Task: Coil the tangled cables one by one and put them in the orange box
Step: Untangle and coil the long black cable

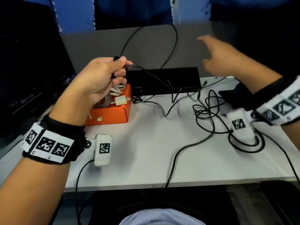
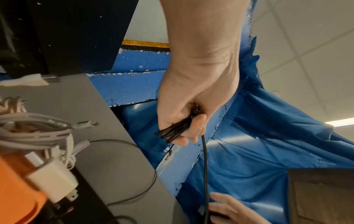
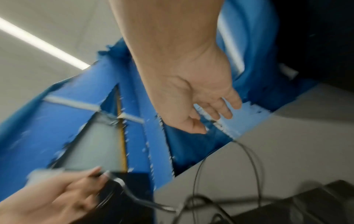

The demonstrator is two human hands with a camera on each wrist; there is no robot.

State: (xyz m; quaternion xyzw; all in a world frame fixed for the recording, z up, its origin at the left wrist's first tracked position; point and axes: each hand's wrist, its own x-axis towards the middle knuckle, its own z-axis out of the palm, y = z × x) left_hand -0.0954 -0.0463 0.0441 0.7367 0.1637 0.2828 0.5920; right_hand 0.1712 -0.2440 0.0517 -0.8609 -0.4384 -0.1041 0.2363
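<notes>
A white table (image 1: 146,151) carries an orange box (image 1: 110,113) at its back left, with a flat black device (image 1: 164,77) just beside it. Tangled black cables (image 1: 209,111) sprawl across the right side, one trailing over the front edge.

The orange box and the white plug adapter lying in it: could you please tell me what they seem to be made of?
The orange box looks like matte cardboard: thin folded walls, no shine. The white plug adapter looks like smooth, hard plastic with two bare metal prongs.
</notes>
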